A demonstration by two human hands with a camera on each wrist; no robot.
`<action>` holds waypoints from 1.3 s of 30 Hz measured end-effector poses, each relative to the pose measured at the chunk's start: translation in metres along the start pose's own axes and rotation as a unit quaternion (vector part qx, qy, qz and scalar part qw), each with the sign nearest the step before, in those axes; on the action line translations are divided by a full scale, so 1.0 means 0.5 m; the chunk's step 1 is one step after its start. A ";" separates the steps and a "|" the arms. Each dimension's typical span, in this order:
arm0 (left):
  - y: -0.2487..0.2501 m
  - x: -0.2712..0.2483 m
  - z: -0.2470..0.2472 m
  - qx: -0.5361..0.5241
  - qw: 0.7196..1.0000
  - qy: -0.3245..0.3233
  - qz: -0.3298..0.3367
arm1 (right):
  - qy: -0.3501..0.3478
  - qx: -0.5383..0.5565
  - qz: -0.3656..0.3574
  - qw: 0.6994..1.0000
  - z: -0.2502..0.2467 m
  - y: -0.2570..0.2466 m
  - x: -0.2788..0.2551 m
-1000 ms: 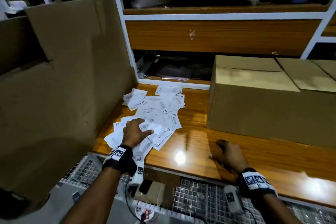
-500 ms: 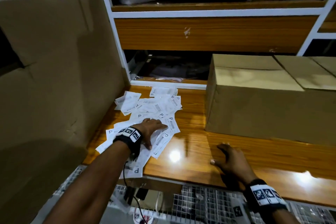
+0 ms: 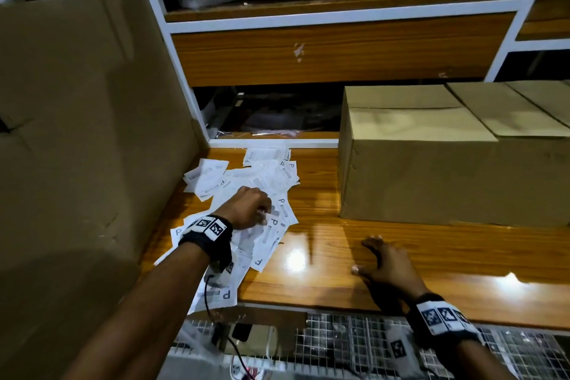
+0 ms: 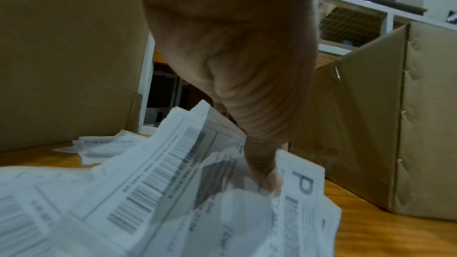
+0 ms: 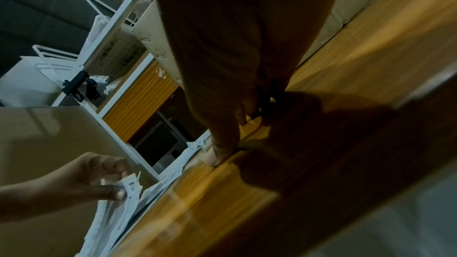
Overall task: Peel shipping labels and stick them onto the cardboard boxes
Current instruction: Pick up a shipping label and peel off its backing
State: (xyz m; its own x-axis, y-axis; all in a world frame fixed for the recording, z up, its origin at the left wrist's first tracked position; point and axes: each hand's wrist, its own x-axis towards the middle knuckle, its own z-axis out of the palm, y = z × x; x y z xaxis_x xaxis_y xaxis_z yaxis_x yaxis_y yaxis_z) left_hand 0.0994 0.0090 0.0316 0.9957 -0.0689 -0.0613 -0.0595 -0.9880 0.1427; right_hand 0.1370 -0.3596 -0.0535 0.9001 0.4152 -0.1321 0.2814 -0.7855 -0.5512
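Note:
A loose pile of white shipping labels [image 3: 265, 176] lies on the wooden table, left of centre. My left hand [image 3: 263, 216] is on the near part of the pile, thumb and fingers pinching one label marked "P" [image 5: 132, 186]. The left wrist view shows the thumb [image 4: 262, 173] pressed onto that label [image 4: 301, 185], with barcoded sheets bunched around it. My right hand [image 3: 370, 256] rests on the bare table with its fingers spread, holding nothing. A closed cardboard box [image 3: 431, 170] stands at the back right, just beyond the right hand.
A large cardboard sheet [image 3: 86, 133] stands upright along the left side, close to the pile. White-framed wooden shelving [image 3: 324, 52] rises behind the table. A wire mesh rack [image 3: 339, 336] with cables runs below the table's front edge [image 3: 308, 307].
My left hand has reached further over the pile and its fingers have curled onto a label. The right hand has stayed on the table, shifting only slightly.

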 end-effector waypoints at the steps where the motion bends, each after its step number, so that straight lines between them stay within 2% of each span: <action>1: 0.000 -0.001 -0.006 -0.025 1.000 0.011 -0.006 | -0.001 -0.001 0.007 1.000 0.000 -0.002 0.001; 6: -0.007 -0.012 -0.034 -0.134 0.989 0.059 -0.031 | 0.010 -0.003 0.019 1.000 0.003 -0.005 -0.002; 10: -0.017 -0.028 -0.048 -0.221 0.966 0.127 -0.054 | 0.020 -0.002 0.010 1.000 0.004 -0.005 -0.011; 12: -0.016 -0.039 -0.053 -0.285 0.943 0.156 -0.074 | 0.021 -0.007 0.009 1.000 0.001 -0.006 -0.015; 15: -0.005 -0.056 -0.071 -0.361 0.908 0.202 -0.068 | 0.014 -0.009 0.004 1.000 0.000 -0.014 -0.022; 18: 0.014 -0.069 -0.099 -0.463 0.849 0.244 -0.071 | -0.037 -0.034 0.008 0.999 -0.030 -0.039 -0.016; 20: 0.029 -0.076 -0.114 -0.510 0.812 0.273 -0.080 | -0.053 0.002 -0.034 0.998 -0.063 -0.079 -0.014; 22: 0.053 -0.084 -0.129 -0.538 0.785 0.297 -0.077 | -0.032 0.060 -0.096 0.993 -0.095 -0.132 -0.010; 25: 0.094 -0.092 -0.142 -0.617 0.730 0.285 -0.080 | 0.033 0.153 -0.180 0.971 -0.141 -0.214 -0.001; 29: 0.167 -0.097 -0.157 -0.678 0.665 0.295 -0.101 | -0.019 0.345 -0.168 0.923 -0.179 -0.287 0.008; 32: 0.223 -0.096 -0.164 -0.721 0.616 0.302 -0.095 | -0.001 0.458 -0.172 0.872 -0.202 -0.300 0.010; 35: 0.269 -0.092 -0.173 -0.733 0.603 0.300 -0.095 | 0.015 0.525 -0.174 0.833 -0.238 -0.288 -0.007; 39: 0.314 -0.089 -0.179 -0.732 0.630 0.252 -0.065 | 0.034 0.559 -0.176 0.810 -0.303 -0.246 -0.032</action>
State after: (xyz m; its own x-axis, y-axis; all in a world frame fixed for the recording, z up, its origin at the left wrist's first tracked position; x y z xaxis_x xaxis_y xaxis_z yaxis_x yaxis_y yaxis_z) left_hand 0.0522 -0.1306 0.1450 0.9031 0.4168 0.1034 -0.2149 0.2302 0.9491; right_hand 0.1382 -0.3391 0.1413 0.8569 0.4667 0.2190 0.0812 0.2974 -0.9513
